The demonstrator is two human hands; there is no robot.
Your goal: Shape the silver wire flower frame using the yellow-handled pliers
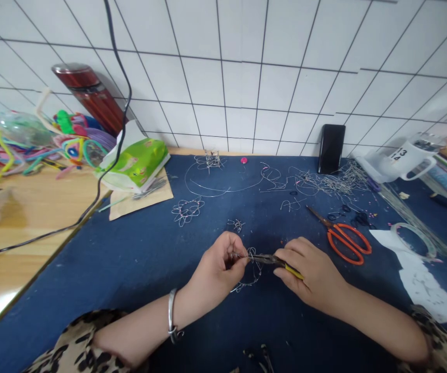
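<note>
My left hand pinches a thin silver wire piece, bent into loops, between thumb and fingertips. My right hand is closed around a pair of pliers with yellow on the handles. The narrow dark jaws meet the wire right at my left fingertips; whether they are clamped on it I cannot tell. Part of the wire loop hangs below my left hand, and the rest is hidden by the fingers. A small twisted wire bit lies just beyond my left hand.
Orange-handled scissors lie right of my right hand. A flower-shaped wire ring rests at left, a wire tangle at back right. Along the wall stand a phone, a white mug and a red thermos. A black cable crosses the left side.
</note>
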